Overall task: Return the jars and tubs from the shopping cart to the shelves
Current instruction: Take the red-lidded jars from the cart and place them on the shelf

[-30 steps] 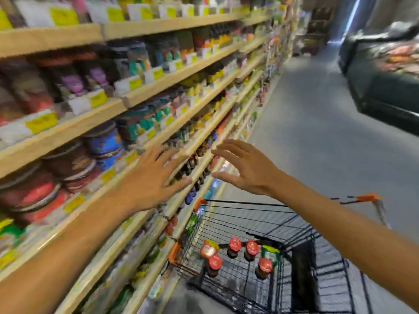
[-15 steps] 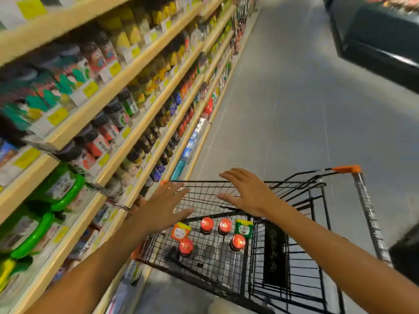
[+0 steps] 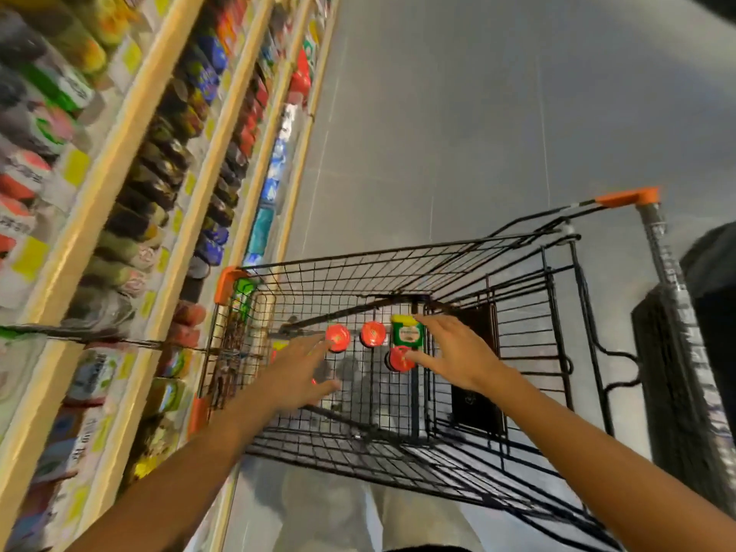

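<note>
Now both hands reach into the shopping cart (image 3: 398,268) with spread fingers: left hand (image 3: 296,372) near a red-lidded jar (image 3: 337,338), right hand (image 3: 454,354) beside the green tub (image 3: 405,332), holding nothing.

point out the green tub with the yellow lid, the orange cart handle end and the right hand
green tub (image 3: 406,332): head view, on its front label
orange cart handle end (image 3: 629,197): head view, on the orange cap
right hand (image 3: 458,354): head view, on its back
</note>
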`<state>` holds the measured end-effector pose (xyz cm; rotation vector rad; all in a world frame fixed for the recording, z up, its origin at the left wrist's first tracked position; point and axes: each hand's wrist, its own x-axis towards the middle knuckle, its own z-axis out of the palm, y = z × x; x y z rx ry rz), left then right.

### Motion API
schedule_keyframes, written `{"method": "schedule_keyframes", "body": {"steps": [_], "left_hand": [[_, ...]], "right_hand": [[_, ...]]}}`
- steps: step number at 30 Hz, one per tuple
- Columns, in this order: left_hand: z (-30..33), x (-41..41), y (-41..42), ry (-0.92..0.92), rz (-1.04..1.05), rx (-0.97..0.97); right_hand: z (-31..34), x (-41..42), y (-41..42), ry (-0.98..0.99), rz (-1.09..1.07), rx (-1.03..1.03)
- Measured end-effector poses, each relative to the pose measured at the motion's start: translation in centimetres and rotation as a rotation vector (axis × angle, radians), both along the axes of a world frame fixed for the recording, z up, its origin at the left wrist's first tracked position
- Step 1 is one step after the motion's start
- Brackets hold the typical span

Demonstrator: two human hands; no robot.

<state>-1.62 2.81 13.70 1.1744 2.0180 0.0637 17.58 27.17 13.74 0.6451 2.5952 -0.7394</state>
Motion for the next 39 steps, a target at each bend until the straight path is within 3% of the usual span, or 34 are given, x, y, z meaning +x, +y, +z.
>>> {"method": "schedule_keyframes", "body": {"steps": [4, 11, 22, 33, 39], "left_hand": [[-5.2, 0.4, 0.9, -0.075, -0.004, -0.003], [-13.5, 0.4, 0.5, -0.076, -0.078, -0.017], [-18.6, 2.1, -1.3, -0.117, -0.013, 0.098], [-19.7, 3.8, 0.4, -0.224, 0.01, 0.128], [-20.5, 4.3, 4.6, -0.126, 0.031, 0.276]], "right_hand": [[-5.1, 0.7, -0.2, -0.146, -0.052, -0.054], [-15.5, 1.5, -1.1, -0.218, -0.229, -0.228], [-27.1, 1.4, -2.7, -0.092, -0.553, -0.471], [-29.9, 1.5, -4.7, 0.126, -0.685, -0.342], [-29.3, 1.9, -4.8, 0.139, -0.708, -0.329]]}}
